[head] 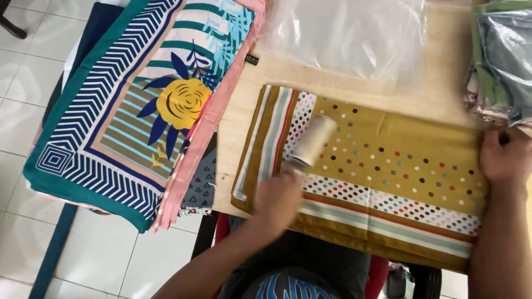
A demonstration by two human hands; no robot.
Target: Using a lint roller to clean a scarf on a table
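Matt cloth scarf (388, 160); perhaps wooden table (438, 83).

Lint roller (313, 140) on folded scarf (388, 166), scarf stack (138, 105) left.

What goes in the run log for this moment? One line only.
left hand: holds lint roller on mustard dotted scarf | right hand: pins scarf's edge | wooden table

The left hand (279, 195), blurred, lies at the near left of the mustard dotted scarf (388, 166), fingers closed around a roller's handle. The right hand (505, 155) presses flat, fingers curled, on the scarf's right edge, forearm running back.
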